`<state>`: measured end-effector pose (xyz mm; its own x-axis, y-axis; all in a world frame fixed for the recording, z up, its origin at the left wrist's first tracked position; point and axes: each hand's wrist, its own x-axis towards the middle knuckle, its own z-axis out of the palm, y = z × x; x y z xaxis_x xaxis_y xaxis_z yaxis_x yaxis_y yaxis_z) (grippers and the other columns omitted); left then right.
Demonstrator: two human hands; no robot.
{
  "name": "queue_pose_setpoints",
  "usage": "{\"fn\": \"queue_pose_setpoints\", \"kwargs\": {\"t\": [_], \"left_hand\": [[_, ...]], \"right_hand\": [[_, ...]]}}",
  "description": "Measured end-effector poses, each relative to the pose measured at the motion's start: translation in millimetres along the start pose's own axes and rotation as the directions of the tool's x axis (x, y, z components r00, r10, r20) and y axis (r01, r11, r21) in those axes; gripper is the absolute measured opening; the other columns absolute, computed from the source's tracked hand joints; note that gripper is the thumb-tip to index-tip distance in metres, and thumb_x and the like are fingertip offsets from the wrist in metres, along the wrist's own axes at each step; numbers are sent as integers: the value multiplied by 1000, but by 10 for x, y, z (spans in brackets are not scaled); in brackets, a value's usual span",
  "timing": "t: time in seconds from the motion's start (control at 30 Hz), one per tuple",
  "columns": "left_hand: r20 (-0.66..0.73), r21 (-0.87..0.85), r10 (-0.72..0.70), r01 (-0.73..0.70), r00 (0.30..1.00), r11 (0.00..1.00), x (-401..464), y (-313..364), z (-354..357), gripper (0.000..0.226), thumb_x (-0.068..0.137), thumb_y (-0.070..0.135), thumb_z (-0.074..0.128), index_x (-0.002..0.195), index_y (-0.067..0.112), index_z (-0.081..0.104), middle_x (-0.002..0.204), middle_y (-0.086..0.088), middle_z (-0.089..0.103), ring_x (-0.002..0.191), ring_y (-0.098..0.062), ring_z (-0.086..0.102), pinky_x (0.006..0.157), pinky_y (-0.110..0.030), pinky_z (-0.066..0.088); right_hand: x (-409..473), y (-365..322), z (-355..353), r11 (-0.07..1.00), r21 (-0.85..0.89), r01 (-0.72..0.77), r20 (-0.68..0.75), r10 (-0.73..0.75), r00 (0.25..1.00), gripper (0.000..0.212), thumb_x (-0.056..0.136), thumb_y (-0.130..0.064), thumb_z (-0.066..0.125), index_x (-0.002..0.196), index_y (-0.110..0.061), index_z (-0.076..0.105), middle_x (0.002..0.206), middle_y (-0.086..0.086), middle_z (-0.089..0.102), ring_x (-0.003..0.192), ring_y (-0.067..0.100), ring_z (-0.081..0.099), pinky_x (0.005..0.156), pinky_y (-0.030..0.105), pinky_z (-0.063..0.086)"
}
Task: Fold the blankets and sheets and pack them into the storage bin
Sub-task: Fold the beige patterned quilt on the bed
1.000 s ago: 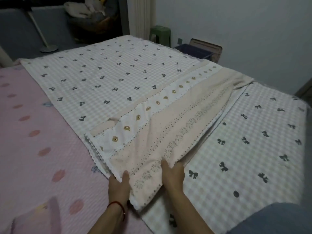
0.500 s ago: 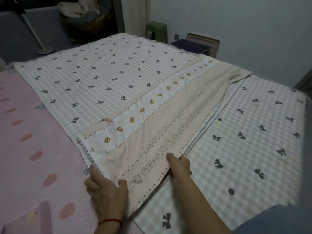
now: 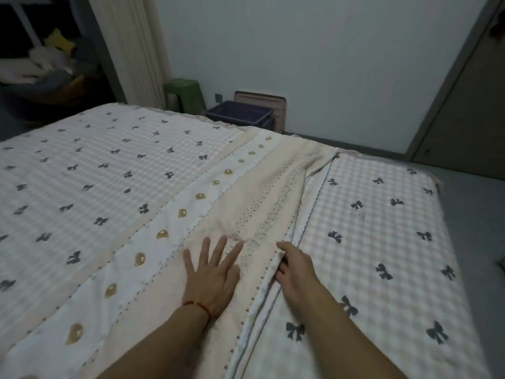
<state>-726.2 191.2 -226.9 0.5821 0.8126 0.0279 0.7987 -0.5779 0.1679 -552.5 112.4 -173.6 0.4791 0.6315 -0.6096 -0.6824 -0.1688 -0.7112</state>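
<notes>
A long folded peach and white blanket with dotted trim and gold motifs lies as a strip across the bed, over a checked sheet printed with dark bows. My left hand lies flat on the peach strip with fingers spread. My right hand holds the strip's right edge, fingers tucked under the folded layers and thumb on top. A dark blue storage bin stands on the floor past the far end of the bed, by the wall.
A green plastic stool stands beside the bin, with a pink board leaning on the wall behind it. A curtain hangs at the back left, with cluttered items left of it. A door is at the right.
Both hands have moved forward from the strip's near corner to farther along it. My left hand has let go of the corner and now lies flat. The view has shifted closer.
</notes>
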Motion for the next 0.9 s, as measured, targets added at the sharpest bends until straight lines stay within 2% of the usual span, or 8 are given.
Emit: {"fn": "queue_pose_setpoints", "kwargs": {"t": [0.1,0.3,0.4,0.5,0.6,0.67,0.73,0.9], "left_hand": [[-96,51,-23,28,995,998,116,16,291,53,101,57,16,152,58,0,166,16,1,155,-23,-3,118,-66,-3],[-179,85,30,-15,983,996,196,-32,329,59,90,52,34,149,47,39,160,8,34,148,-30,32,115,-66,18],[-159,81,39,-26,987,996,171,-13,361,59,89,51,37,147,45,42,160,6,35,148,-31,32,114,-68,18],[-134,55,26,-19,991,998,185,-23,344,60,89,52,37,148,46,40,161,6,33,150,-30,28,114,-69,17],[-115,54,31,-25,993,998,169,-17,360,60,93,52,33,152,49,30,165,9,23,153,-28,18,116,-68,12],[-113,49,34,-28,993,998,153,-39,376,60,95,52,31,154,49,23,166,10,17,154,-27,12,117,-68,10],[-100,47,40,-36,994,998,141,-50,374,60,96,52,30,154,50,20,166,10,16,154,-28,10,117,-69,9],[-36,12,28,-27,999,1000,209,-52,389,57,98,56,27,153,54,14,167,10,11,155,-26,1,118,-67,2]], "right_hand": [[861,-477,8,997,63,49,-57,-46,997,29,92,-14,69,117,-1,60,118,20,70,111,37,66,104,55,50],[1921,-1221,82,991,91,100,-144,-87,986,66,78,-25,86,131,-4,54,113,19,71,94,37,72,82,61,59],[1927,-1439,156,967,-64,246,-249,-254,935,45,83,-9,79,123,-7,60,112,15,71,91,29,71,81,43,63],[1875,-1377,19,826,-307,473,-318,-558,767,39,85,-3,68,117,-24,62,108,-3,68,81,7,66,62,16,53],[1900,-1226,-69,875,-305,376,-343,-470,813,16,90,-19,70,102,-20,60,103,6,71,74,15,65,72,34,61],[1885,-1181,-121,901,-338,271,-328,-383,864,38,84,-43,74,107,-14,64,96,8,72,77,23,70,76,47,64],[1766,-1034,-142,911,-349,221,-308,-334,891,51,78,-45,75,114,-10,63,97,8,73,83,28,72,75,47,64],[967,-319,-141,898,-413,149,-174,-239,955,33,81,-40,79,97,-14,68,88,6,77,82,28,74,79,44,63]]}}
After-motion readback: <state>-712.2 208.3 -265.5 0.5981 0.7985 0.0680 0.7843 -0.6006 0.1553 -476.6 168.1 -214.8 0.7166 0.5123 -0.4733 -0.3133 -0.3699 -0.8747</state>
